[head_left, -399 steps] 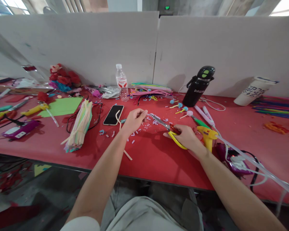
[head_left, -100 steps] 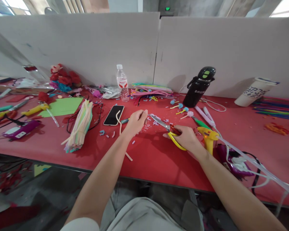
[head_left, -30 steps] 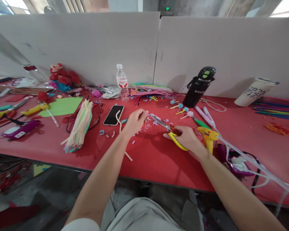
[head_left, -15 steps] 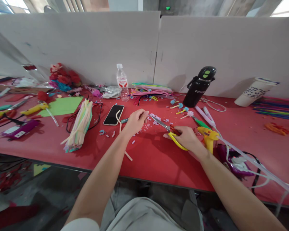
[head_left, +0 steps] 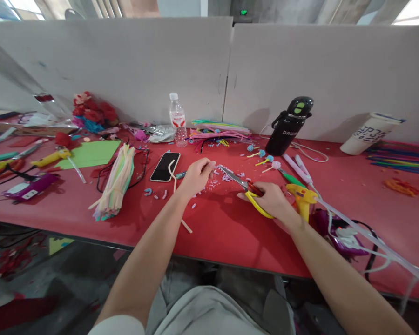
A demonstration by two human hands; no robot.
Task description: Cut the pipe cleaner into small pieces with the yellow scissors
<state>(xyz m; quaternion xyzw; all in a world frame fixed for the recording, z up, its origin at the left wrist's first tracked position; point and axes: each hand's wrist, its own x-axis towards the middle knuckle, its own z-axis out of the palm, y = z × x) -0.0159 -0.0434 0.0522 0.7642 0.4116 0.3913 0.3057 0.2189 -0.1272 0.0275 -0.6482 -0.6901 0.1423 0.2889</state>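
My left hand (head_left: pixel 198 177) is closed in a pinch over the middle of the red table. Whatever sits between its fingertips is too small to make out. My right hand (head_left: pixel 269 199) grips a pair of scissors (head_left: pixel 234 177) with yellow and red handles. The narrow blades look nearly closed and point left, their tip close to my left fingertips. Under and around the blades lie many short pale purple pieces (head_left: pixel 226 177) that look like cut pipe cleaner. A cream pipe cleaner (head_left: pixel 172 170) lies across a phone (head_left: pixel 162 166) and runs beneath my left forearm.
A bundle of pale pipe cleaners (head_left: pixel 117 186) lies left. Behind stand a plastic bottle (head_left: pixel 178 121) and a black flask (head_left: pixel 289 128). Small pompom-topped stems (head_left: pixel 261 153) lie right of centre. A yellow glue gun (head_left: pixel 303 197) with trailing cords stands beside my right wrist.
Both hands stay almost where they were. The scissor blades have shifted slightly, and the purple pieces beside them show a little differently.
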